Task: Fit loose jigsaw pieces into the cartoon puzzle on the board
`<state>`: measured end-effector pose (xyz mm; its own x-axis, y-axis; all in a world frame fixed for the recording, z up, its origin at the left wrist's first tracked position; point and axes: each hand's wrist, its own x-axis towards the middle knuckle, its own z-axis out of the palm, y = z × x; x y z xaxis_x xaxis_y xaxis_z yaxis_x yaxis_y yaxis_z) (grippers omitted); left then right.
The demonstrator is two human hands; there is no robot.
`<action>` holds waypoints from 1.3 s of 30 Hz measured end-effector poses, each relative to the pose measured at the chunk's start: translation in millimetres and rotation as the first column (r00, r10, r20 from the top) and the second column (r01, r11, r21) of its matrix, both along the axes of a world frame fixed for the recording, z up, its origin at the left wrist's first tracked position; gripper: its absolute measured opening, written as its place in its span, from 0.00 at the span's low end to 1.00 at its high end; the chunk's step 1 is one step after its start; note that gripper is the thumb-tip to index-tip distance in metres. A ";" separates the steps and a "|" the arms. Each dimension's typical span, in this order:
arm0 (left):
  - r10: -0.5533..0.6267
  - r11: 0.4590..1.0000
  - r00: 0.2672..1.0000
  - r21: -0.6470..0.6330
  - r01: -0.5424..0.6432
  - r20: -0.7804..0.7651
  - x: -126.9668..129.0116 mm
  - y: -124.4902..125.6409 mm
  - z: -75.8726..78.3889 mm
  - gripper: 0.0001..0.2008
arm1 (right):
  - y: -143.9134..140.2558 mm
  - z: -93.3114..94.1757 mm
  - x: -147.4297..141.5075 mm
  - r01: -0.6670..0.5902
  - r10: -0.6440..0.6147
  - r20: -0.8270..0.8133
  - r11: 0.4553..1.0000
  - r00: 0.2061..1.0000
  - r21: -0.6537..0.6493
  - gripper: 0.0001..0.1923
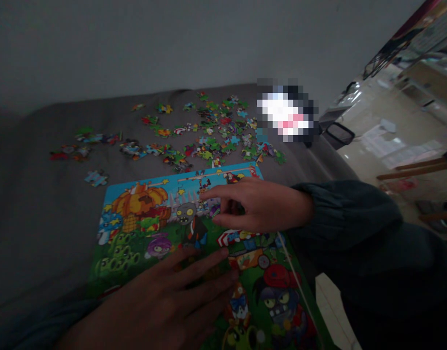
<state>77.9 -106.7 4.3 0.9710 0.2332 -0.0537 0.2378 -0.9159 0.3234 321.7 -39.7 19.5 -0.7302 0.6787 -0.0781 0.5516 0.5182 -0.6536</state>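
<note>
Board: a cartoon puzzle picture (210, 235), lying on the grey cloth (37, 218), close to its right edge; its near end runs out of view.
Left hand: released, fingers spread (161, 299) over the lower part of the board; whether the palm rests on it cannot be told.
Right hand: released (258, 203), index finger stretched out to the board's upper middle, thumb apart just below it.
Sleeves: dark, the right one (351, 214) reaching in across the cloth's right edge.
Picture: an orange pumpkin (140, 200) at the board's far left corner, a grey figure (189, 221) in the middle, a red-capped figure (282, 296) toward the right edge.
Pieces: a loose, many-coloured scatter (232, 140) between the board and the cloth's far edge, thickest toward the right.
Lone piece: pale blue (97, 178), just beyond the board's far left corner.
Pixelated patch: near the cloth's far right corner (285, 111), too coarse to identify.
Wall: plain grey (154, 48), behind the far edge.
Floor: shiny (376, 131), past the right edge.
</note>
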 end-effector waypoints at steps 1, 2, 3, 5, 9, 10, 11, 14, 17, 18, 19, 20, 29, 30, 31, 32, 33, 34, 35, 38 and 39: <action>0.005 1.000 1.000 -0.003 -0.005 -0.001 0.1 0.4 1.9 0.25 | -0.1 0.1 0.0 0.004 -0.004 -0.004 1.000 1.000 0.000 0.22; 0.009 1.000 1.000 0.009 -0.009 0.005 0.1 0.8 3.3 0.25 | -0.1 0.3 -0.1 0.011 -0.011 -0.012 1.000 1.000 0.001 0.22; 0.008 0.999 1.000 0.031 -0.008 0.010 0.1 1.2 4.1 0.25 | -0.1 0.7 -0.2 0.022 -0.022 -0.022 1.000 1.000 0.003 0.21; -0.011 0.996 1.000 0.087 0.011 0.000 0.1 2.0 4.5 0.25 | 0.1 1.7 -0.7 0.053 -0.052 -0.047 0.998 0.998 0.015 0.20; -0.030 0.994 0.999 0.107 0.033 -0.026 -0.1 1.9 0.7 0.24 | 1.2 2.8 -1.6 0.119 -0.114 -0.109 0.992 0.987 0.038 0.17; -0.027 0.994 0.999 0.106 0.030 -0.027 -0.3 1.8 -0.8 0.24 | 1.4 2.5 -1.7 0.125 -0.119 -0.120 0.991 0.986 0.037 0.16; -0.027 0.994 0.999 0.108 0.030 -0.032 -0.6 1.7 -2.3 0.25 | 1.6 2.1 -1.7 0.126 -0.120 -0.128 0.991 0.984 0.037 0.16; -0.063 0.991 0.997 0.115 0.068 -0.047 -1.4 1.8 -5.5 0.25 | 1.5 0.9 -1.5 0.124 -0.117 -0.134 0.991 0.984 0.043 0.16; -0.078 0.988 0.995 0.129 0.085 -0.056 -1.3 1.8 -5.1 0.26 | 1.4 1.0 -1.2 0.125 -0.119 -0.127 0.991 0.985 0.043 0.16; -0.070 0.988 0.996 0.133 0.077 -0.056 -0.9 1.8 -4.4 0.27 | 1.5 1.3 -1.2 0.125 -0.119 -0.124 0.991 0.985 0.040 0.16; -0.059 0.989 0.997 0.132 0.065 -0.054 -0.5 1.9 -3.5 0.27 | 1.7 1.6 -1.1 0.125 -0.119 -0.124 0.991 0.985 0.038 0.17; -0.050 0.990 0.998 0.126 0.055 -0.044 0.1 2.1 -2.8 0.27 | 1.9 1.7 -1.1 0.123 -0.118 -0.124 0.992 0.985 0.036 0.17; -0.033 0.971 0.999 0.237 0.029 0.011 -1.2 6.1 6.7 0.25 | 0.7 3.2 -1.5 0.157 -0.146 -0.179 0.987 0.973 0.046 0.15; -0.034 0.965 0.999 0.260 0.028 0.018 -2.6 7.4 8.5 0.26 | 2.3 6.0 0.1 0.184 -0.167 -0.210 0.981 0.963 0.060 0.15; -0.027 0.960 0.999 0.279 0.019 0.023 -4.5 9.3 10.0 0.26 | 5.1 9.2 2.8 0.230 -0.203 -0.251 0.970 0.946 0.083 0.15; -0.008 0.954 0.999 0.301 -0.003 0.036 -7.0 12.1 11.2 0.26 | 9.2 12.6 6.7 0.302 -0.256 -0.298 0.946 0.919 0.116 0.14; 0.017 0.946 0.998 0.322 -0.035 0.059 -10.0 16.0 11.9 0.26 | 14.7 15.7 11.7 0.393 -0.323 -0.346 0.906 0.881 0.156 0.14; 0.047 0.937 0.995 0.341 -0.074 0.087 -13.8 21.3 12.1 0.26 | 21.5 17.8 17.9 0.496 -0.395 -0.391 0.845 0.831 0.201 0.13; 0.084 0.928 0.990 0.354 -0.120 0.114 -18.1 28.1 11.9 0.27 | 29.3 18.6 24.8 0.595 -0.464 -0.432 0.766 0.774 0.244 0.12; 0.243 0.893 0.944 0.329 -0.307 0.221 -33.7 55.6 9.5 0.25 | 54.9 10.8 46.0 0.750 -0.564 -0.504 0.568 0.655 0.339 0.09; 0.312 0.872 0.908 0.296 -0.390 0.278 -39.1 65.8 8.6 0.22 | 62.6 5.2 51.8 0.754 -0.572 -0.498 0.558 0.652 0.347 0.08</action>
